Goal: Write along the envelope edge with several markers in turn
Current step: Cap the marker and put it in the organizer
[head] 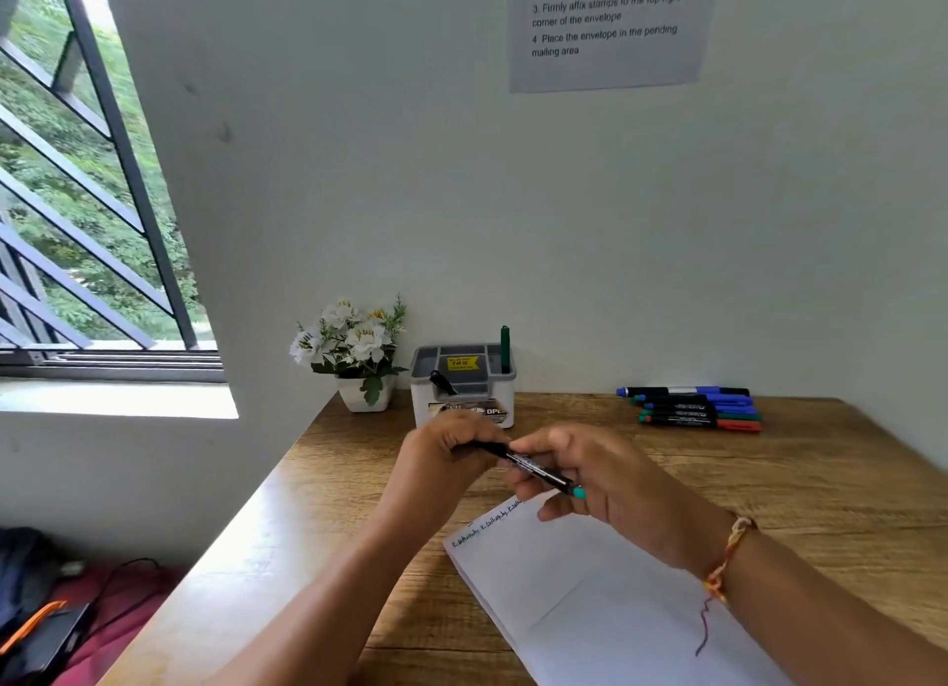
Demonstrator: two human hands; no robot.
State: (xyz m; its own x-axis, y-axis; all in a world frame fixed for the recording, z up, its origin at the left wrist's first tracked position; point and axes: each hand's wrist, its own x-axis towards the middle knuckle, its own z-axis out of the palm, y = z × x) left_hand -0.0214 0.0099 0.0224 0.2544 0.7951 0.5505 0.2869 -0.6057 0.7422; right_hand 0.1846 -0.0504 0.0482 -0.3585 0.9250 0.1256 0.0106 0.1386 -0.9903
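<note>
1. Wooden desk (pixel 769 480) carries the envelope (pixel 590 583) just beneath both hands.
2. Left hand (pixel 446 449) and right hand (pixel 605 480) both grip the same marker (pixel 538 467).
3. Writing (pixel 482 529) covers part of the edge; spare markers (pixel 697 408) beyond the right hand likely await use.

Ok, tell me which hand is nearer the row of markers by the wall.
Right. The right hand sits in front and left of the row of markers; the left hand is further left, beyond it.

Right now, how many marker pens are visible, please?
7: row of five on the wooden table, green one upright in the grey organiser, black one in both hands; others possibly hidden.
</note>
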